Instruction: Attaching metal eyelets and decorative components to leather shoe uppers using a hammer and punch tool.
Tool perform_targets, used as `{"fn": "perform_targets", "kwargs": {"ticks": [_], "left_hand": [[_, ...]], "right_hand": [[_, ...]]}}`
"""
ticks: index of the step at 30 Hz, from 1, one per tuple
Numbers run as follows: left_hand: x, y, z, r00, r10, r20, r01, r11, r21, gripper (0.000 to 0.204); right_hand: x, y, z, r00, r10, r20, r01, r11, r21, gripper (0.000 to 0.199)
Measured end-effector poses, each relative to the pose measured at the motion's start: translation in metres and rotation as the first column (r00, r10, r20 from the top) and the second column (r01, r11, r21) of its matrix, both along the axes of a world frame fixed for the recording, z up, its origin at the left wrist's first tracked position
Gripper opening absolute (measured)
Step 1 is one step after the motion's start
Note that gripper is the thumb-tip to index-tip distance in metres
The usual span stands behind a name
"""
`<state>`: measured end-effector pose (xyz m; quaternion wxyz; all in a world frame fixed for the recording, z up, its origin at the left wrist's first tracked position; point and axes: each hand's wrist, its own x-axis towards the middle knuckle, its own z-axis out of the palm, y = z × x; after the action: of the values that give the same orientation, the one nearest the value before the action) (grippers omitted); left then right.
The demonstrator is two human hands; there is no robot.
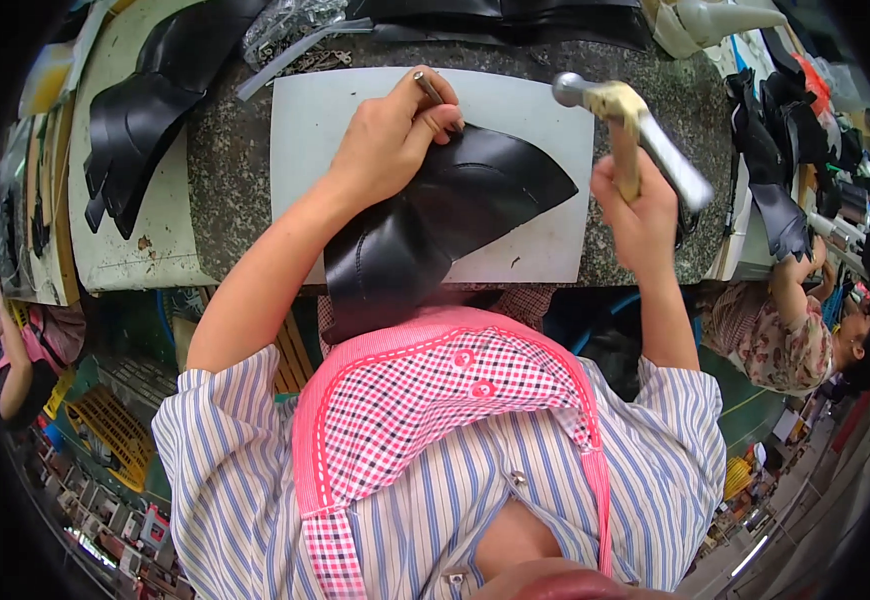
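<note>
Between the fingers of my left hand (392, 137) stands a short metal punch (428, 87), its lower end at the upper edge of a black leather piece (495, 185). The leather shows stitched seams; it lies partly on a white board (305, 110) and hangs over the table's front edge toward my apron. My right hand (641, 215) is closed round the wooden handle of a hammer (610, 100). The hammer's head, with a rounded metal end, is raised to the right of the leather, apart from the punch.
Black leather pieces (145, 120) lie at the left, with more at the far edge (515, 22) and right (780, 150). Clear plastic and small metal parts (300, 62) sit at the back. A co-worker (785, 320) sits at the right, another person (30, 350) at the left.
</note>
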<state>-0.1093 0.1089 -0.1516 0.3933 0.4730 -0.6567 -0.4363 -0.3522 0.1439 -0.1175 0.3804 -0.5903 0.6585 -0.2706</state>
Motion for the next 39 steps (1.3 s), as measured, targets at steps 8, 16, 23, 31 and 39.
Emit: {"fn": "perform_targets", "kwargs": {"ticks": [8,16,23,31,39], "left_hand": [[0.006,0.001,0.001,1.0,-0.005,-0.015,0.005,1.0,0.005,0.004],[0.007,-0.001,0.006,1.0,-0.017,0.022,0.015,0.998,0.061,0.002],[-0.003,0.002,0.007,0.905,-0.029,0.424,0.221,0.885,-0.411,0.011],[0.012,-0.004,0.012,0.995,-0.083,0.056,0.073,0.985,0.156,0.007],[0.006,0.0,0.006,0.928,-0.054,0.369,0.134,0.971,-0.196,0.006]], "right_hand": [[-0.004,0.015,0.006,0.872,0.431,-0.233,-0.447,0.894,-0.018,0.026],[-0.009,-0.002,0.037,0.855,0.446,-0.264,-0.434,0.895,0.108,0.03],[0.02,-0.016,0.074,0.902,0.375,-0.216,-0.431,0.73,-0.53,0.014],[0.025,-0.027,0.091,0.935,0.353,0.032,-0.299,0.835,-0.462,0.012],[0.039,-0.053,0.079,0.805,0.501,-0.317,-0.559,0.82,-0.124,0.014]]}}
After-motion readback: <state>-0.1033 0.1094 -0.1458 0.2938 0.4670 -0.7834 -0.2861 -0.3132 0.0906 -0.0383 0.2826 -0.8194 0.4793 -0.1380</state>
